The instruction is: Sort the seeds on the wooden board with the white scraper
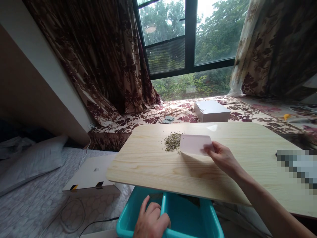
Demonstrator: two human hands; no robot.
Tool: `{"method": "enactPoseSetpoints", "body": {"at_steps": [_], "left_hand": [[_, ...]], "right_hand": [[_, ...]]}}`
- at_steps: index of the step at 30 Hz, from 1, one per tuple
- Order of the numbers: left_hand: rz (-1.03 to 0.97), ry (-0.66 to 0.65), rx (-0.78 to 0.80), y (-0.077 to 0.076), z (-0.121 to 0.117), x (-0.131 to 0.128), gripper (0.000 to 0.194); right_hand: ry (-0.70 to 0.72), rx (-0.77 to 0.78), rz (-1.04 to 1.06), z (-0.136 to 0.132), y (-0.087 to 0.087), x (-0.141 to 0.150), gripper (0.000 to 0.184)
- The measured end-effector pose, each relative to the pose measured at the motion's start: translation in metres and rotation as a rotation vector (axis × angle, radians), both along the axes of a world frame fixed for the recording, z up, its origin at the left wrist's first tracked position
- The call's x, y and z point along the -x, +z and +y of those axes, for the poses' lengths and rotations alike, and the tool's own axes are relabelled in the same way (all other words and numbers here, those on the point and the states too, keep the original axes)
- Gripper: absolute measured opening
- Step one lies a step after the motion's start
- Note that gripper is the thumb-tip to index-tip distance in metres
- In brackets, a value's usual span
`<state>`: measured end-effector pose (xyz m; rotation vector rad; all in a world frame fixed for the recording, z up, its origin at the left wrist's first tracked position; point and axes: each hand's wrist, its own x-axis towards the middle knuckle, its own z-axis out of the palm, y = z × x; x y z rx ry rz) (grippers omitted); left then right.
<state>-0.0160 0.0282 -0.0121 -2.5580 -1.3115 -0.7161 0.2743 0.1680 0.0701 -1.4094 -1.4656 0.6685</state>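
My right hand (220,155) grips the right end of a pale, flat, rounded scraper (194,144) just above the wooden tabletop (148,168). The scraper's left edge meets a loose pile of small greenish-brown beans or seeds (172,142); their exact kind is too small to tell. Below the table's near edge is a turquoise two-compartment bin (218,226). Over its middle divider my left hand (152,219) is curled, the index finger raised above the left compartment. A few dark specks show inside the bin under the table edge.
A white box (213,110) sits on the floral window seat behind the table, beside a small grey-green cloth (168,119). To the left, a larger white box (91,173) rests on the bed, with cables (71,215) nearby. A blurred-out device (298,165) lies at the table's right.
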Motion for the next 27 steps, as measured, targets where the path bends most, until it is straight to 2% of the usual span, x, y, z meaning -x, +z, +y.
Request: {"method": "enactPoseSetpoints", "body": {"at_steps": [3, 9, 14, 21, 27], "left_hand": [[-0.008, -0.008, 0.010, 0.000, 0.000, 0.000, 0.041], [-0.038, 0.017, 0.007, -0.004, -0.001, 0.000, 0.040], [-0.047, -0.020, 0.032, -0.006, 0.000, 0.003, 0.043], [-0.055, -0.023, 0.038, -0.011, 0.001, 0.005, 0.042], [-0.091, -0.028, 0.053, -0.010, 0.001, 0.005, 0.040]], "right_hand": [[-0.027, -0.011, -0.024, 0.002, 0.002, 0.000, 0.023], [0.025, -0.014, 0.033, 0.003, 0.001, 0.003, 0.023], [0.018, -0.002, 0.037, 0.000, 0.005, 0.005, 0.021], [0.045, -0.017, 0.026, 0.005, 0.000, 0.009, 0.023], [0.016, -0.010, 0.007, -0.004, 0.007, 0.005, 0.021]]}}
